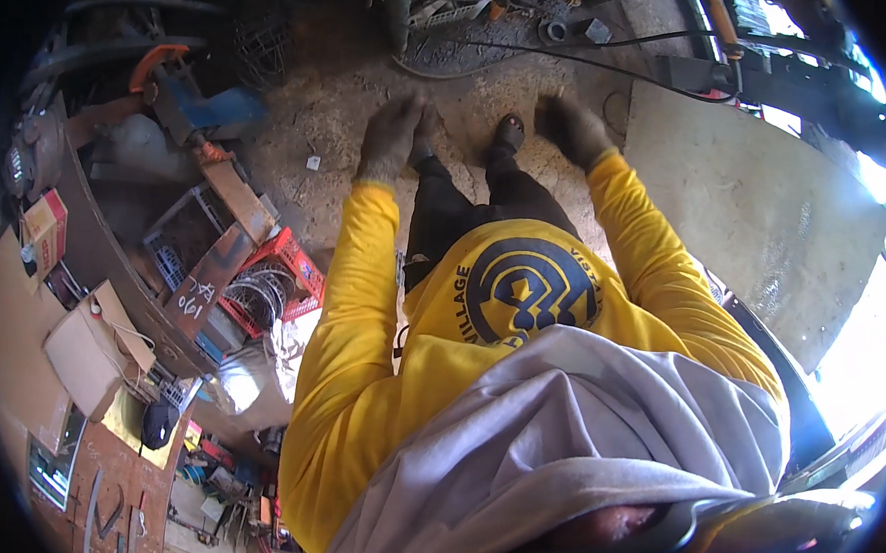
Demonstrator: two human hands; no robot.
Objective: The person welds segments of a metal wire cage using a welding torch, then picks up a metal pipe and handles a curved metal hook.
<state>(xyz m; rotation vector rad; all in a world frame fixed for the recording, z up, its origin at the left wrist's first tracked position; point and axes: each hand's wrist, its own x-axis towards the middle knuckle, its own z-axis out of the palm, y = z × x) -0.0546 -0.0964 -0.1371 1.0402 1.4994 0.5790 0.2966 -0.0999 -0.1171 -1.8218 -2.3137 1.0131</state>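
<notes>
My left hand (388,138) reaches forward over the floor beside my left foot, dark and smeared by motion. On the other side my right hand (573,131) hangs past my right foot, close to the large flat sheet (742,207). Its fingers are blurred too. Neither hand shows a thing in it, and I cannot make out how the fingers are set. Both arms are stretched out in yellow sleeves. A dark cable (575,49) crosses the floor in front of the hands.
At left are a blue and orange metal tool (202,104), a red crate (308,269) with wire coils and an open cardboard box (89,348). Pliers (110,511) lie on a brown bench top (147,471). Metal parts (552,30) lie on the floor ahead.
</notes>
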